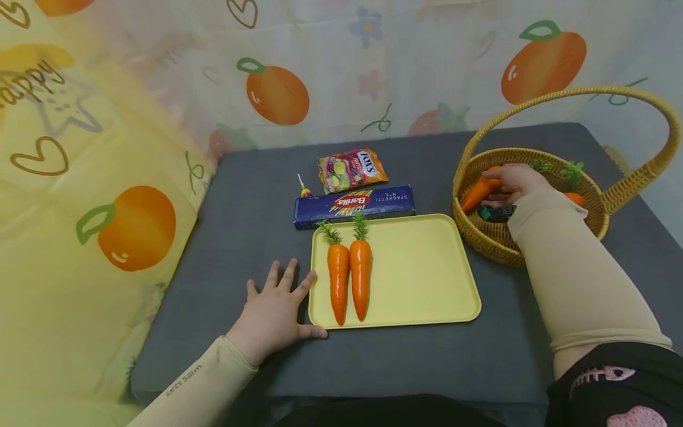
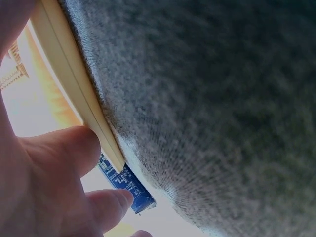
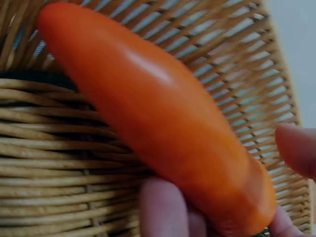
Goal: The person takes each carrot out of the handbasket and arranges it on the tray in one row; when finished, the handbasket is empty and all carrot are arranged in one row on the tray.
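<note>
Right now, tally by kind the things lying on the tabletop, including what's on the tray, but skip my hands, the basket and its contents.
Tray: 1
Carrots: 2
Spaghetti box: 1
Candy bag: 1
Lollipop: 1
Total: 6

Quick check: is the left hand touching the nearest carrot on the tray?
Apart. The head view shows a strip of yellow tray between the left hand's index finger and that carrot.
</note>
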Demonstrator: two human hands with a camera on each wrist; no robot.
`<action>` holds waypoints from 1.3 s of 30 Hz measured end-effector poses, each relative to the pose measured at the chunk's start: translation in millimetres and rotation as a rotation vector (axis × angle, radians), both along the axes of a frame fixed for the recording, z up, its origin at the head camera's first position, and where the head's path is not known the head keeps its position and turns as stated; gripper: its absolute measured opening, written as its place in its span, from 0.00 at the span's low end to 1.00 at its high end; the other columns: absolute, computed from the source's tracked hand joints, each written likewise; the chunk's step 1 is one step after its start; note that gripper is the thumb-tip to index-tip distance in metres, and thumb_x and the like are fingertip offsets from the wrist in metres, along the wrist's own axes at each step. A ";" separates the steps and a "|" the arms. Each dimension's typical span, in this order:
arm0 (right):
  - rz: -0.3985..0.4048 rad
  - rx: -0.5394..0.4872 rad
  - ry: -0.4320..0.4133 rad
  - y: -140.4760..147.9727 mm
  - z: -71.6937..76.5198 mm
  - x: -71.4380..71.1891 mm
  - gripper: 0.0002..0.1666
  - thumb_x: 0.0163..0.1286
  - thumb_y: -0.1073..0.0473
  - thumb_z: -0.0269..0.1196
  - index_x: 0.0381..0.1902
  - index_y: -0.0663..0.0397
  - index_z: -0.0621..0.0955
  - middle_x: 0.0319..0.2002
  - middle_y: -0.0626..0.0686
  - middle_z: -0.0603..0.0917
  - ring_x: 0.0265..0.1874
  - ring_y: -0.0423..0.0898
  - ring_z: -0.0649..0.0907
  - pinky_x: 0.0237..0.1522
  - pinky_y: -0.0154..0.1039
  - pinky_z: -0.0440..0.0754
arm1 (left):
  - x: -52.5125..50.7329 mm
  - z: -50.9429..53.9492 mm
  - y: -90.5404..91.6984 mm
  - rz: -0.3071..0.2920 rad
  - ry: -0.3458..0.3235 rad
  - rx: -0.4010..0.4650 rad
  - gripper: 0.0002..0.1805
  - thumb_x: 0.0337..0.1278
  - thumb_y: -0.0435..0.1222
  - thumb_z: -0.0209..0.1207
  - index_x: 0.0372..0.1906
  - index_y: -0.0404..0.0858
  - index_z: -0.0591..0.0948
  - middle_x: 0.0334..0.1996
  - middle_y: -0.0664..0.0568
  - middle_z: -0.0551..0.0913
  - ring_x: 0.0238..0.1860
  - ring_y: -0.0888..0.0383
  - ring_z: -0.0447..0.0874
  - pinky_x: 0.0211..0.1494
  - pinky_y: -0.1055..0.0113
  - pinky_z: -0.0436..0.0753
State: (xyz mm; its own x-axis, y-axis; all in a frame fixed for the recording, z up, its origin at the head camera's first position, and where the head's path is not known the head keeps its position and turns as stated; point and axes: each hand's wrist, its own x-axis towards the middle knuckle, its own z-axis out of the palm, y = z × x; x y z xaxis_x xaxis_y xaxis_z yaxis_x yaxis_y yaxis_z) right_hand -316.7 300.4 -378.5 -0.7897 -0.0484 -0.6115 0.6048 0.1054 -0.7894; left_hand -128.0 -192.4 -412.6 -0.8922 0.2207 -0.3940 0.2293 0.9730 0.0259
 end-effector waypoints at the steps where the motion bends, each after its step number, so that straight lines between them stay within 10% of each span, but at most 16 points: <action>1: -0.029 -0.010 0.000 -2.3 -0.3 0.6 0.51 0.89 0.51 0.54 0.92 0.42 0.36 0.65 0.52 0.71 0.52 0.45 0.80 0.53 0.36 0.89 | 0.5 0.2 0.3 0.000 -0.001 0.001 0.69 0.46 0.83 0.66 0.90 0.56 0.60 0.91 0.36 0.50 0.88 0.24 0.45 0.73 0.09 0.53; 8: -0.105 -0.096 -0.041 -5.0 3.3 2.8 0.59 0.88 0.56 0.56 0.89 0.32 0.25 0.89 0.50 0.47 0.49 0.42 0.80 0.48 0.34 0.89 | 2.8 0.6 0.3 -0.009 0.020 0.005 0.68 0.47 0.82 0.66 0.90 0.56 0.61 0.90 0.36 0.51 0.88 0.24 0.46 0.72 0.09 0.55; 17: -0.103 -0.232 -0.038 0.6 13.6 7.0 0.38 0.86 0.57 0.60 0.74 0.21 0.51 0.59 0.44 0.68 0.39 0.41 0.86 0.47 0.36 0.90 | 4.4 2.1 -1.8 -0.010 0.033 0.012 0.68 0.46 0.82 0.67 0.90 0.54 0.62 0.90 0.36 0.53 0.88 0.24 0.47 0.71 0.09 0.56; 21: -0.092 -0.293 -0.035 3.8 20.3 12.9 0.27 0.86 0.58 0.59 0.61 0.23 0.56 0.60 0.43 0.69 0.41 0.41 0.87 0.49 0.37 0.90 | 4.8 2.5 -1.3 -0.021 0.043 0.017 0.68 0.47 0.81 0.68 0.90 0.53 0.63 0.90 0.35 0.53 0.87 0.23 0.48 0.70 0.08 0.56; 39: -0.013 -0.436 0.196 7.6 40.6 70.6 0.27 0.87 0.65 0.57 0.65 0.28 0.59 0.57 0.45 0.78 0.38 0.47 0.88 0.42 0.41 0.91 | 5.5 1.0 0.1 -0.029 0.055 0.012 0.66 0.48 0.80 0.68 0.89 0.53 0.63 0.89 0.34 0.54 0.87 0.23 0.49 0.70 0.09 0.58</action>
